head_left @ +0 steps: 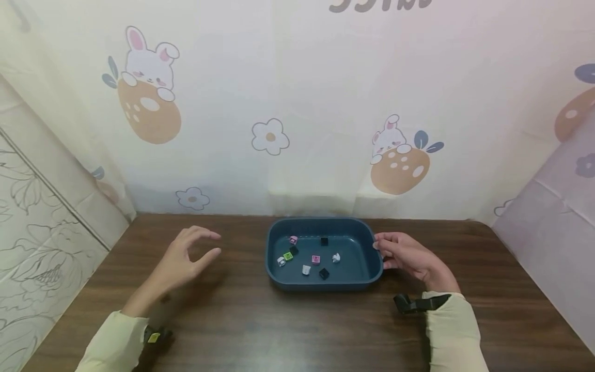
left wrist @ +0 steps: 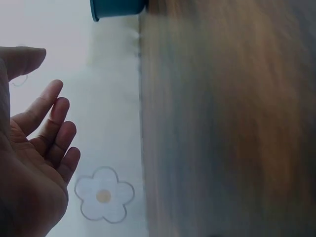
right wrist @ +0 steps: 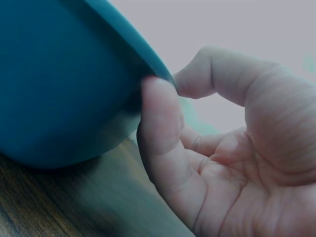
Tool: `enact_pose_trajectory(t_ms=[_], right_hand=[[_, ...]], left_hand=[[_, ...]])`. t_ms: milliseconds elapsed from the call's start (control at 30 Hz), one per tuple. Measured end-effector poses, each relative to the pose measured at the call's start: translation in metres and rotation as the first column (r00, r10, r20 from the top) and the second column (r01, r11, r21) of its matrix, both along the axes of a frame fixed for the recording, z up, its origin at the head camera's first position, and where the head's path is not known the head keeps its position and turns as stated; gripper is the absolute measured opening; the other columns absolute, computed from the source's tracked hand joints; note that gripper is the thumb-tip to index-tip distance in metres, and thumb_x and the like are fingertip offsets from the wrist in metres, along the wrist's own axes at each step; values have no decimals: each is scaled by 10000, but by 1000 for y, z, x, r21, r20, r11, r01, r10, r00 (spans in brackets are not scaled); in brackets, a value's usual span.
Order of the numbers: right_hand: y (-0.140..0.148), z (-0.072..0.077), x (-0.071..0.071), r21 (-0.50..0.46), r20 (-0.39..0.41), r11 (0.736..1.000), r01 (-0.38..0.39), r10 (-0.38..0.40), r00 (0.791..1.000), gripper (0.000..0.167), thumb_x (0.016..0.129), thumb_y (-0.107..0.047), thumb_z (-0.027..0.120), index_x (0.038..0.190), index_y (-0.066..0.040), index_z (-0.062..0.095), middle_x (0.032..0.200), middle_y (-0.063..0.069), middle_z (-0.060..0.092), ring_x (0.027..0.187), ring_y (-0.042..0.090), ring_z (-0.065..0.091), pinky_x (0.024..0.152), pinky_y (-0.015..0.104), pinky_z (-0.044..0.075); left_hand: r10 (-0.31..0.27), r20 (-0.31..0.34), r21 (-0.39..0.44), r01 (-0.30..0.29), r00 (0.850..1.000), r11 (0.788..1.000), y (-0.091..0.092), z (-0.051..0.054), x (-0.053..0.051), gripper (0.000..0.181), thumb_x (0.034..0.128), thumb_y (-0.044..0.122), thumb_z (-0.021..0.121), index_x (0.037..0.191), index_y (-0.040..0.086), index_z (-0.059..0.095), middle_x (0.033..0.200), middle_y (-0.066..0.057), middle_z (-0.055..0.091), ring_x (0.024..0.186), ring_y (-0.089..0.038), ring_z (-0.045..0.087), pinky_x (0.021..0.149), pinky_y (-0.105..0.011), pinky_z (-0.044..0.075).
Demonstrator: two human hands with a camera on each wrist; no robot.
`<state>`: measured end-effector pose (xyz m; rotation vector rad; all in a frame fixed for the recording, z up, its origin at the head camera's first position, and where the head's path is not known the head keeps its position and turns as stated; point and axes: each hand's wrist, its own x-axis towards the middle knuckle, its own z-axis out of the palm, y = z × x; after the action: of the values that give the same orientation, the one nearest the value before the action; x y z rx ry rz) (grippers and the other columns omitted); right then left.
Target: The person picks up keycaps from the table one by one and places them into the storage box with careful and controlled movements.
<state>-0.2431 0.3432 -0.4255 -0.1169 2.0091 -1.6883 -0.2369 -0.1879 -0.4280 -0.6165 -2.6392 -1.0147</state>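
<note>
A dark blue rectangular tray [head_left: 321,286] with rounded corners lies on the wooden table, several small block-like pieces scattered over its floor. Among them are a pink piece [head_left: 316,260], a green one [head_left: 288,256], a white one [head_left: 306,269] and a black one [head_left: 324,273]; their exact kind is too small to tell. At the tray's right end, my right hand [head_left: 411,256] pinches the rim between thumb and fingers, seen closely in the right wrist view against the tray wall [right wrist: 59,89]. My left hand [head_left: 183,258] hovers left of the tray, fingers apart and holding nothing.
The brown wooden table [head_left: 260,330] ends at the back against a pale curtain [head_left: 316,170] printed with rabbits and flowers. More patterned cloth hangs at both sides. Each wrist wears a black strap, such as the right strap [head_left: 420,303].
</note>
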Motion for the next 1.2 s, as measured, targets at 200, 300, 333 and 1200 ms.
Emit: enact_pose_trajectory(t_ms=[200,300,333,1200], right_hand=[[2,-1,1,2,0,1000,-5,5,1000,276,1096,-160,507,1286,36,549,895,-62,653,795,62,665,773,238,631],[4,-1,1,-3,-3,1000,-9,9,1000,275,1097,-159,510,1289,33,554,920,-55,678,818,66,681,782,242,634],[4,-1,1,-6,-4,1000,-11,11,1000,274,1097,-159,512,1290,32,556,930,-51,686,824,68,688,786,244,636],[2,0,-1,-29,4,999,-31,31,1000,238,1101,-163,532,1267,-2,587,916,-59,706,816,63,700,788,235,636]], left_hand=[[18,-12,-4,-18,1000,1000,-10,-2,7,234,950,211,785,1180,204,745,1203,4,719,1190,-239,573,995,-501,440],[24,-11,1,-24,1000,1000,-14,-2,10,235,947,214,789,1177,227,742,1203,10,720,1209,-244,568,1005,-503,433],[26,-11,2,-26,1000,1000,-15,-2,11,236,946,213,789,1177,231,742,1203,12,720,1209,-234,565,1005,-495,431],[126,-25,-8,-126,992,992,-63,-22,45,271,918,198,825,1178,166,757,1181,46,730,1173,135,457,1009,-215,367]])
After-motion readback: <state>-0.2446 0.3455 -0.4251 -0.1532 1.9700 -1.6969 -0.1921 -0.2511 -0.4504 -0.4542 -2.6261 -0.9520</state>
